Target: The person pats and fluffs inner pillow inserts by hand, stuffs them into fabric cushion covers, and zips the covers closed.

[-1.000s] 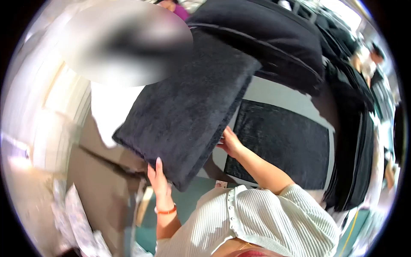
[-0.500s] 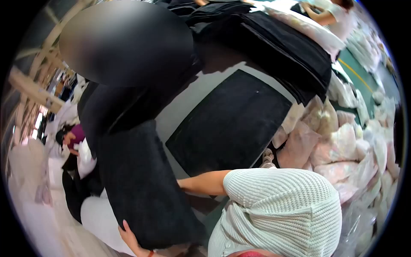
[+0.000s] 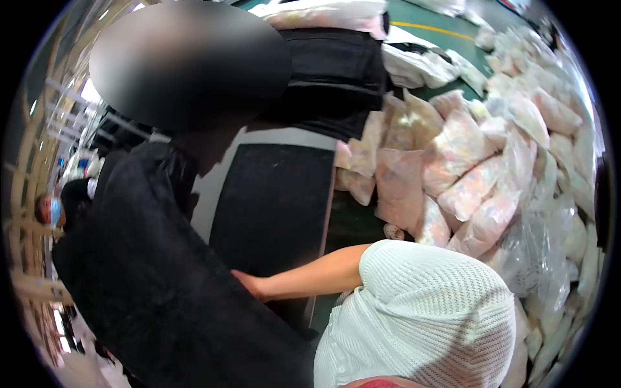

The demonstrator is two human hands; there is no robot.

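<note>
A large sheet of black plush fabric (image 3: 149,278) hangs bent across the left and lower part of the view. My right hand (image 3: 251,284) grips its near edge, the fingers partly hidden by the cloth. My left hand is out of sight, perhaps behind the fabric. Just beyond my right hand, a flat rectangular black fabric piece (image 3: 275,200) lies on the grey table (image 3: 223,158).
A stack of black fabric pieces (image 3: 336,77) lies at the table's far end. Several filled, pale translucent bags (image 3: 466,161) are heaped on the green floor (image 3: 352,226) at the right. A masked person (image 3: 55,210) is at the far left. A blurred oval covers the upper left.
The held black fabric has swung up and left and now fills more of the view. My left hand has gone out of sight. The whole view has turned, showing more bags.
</note>
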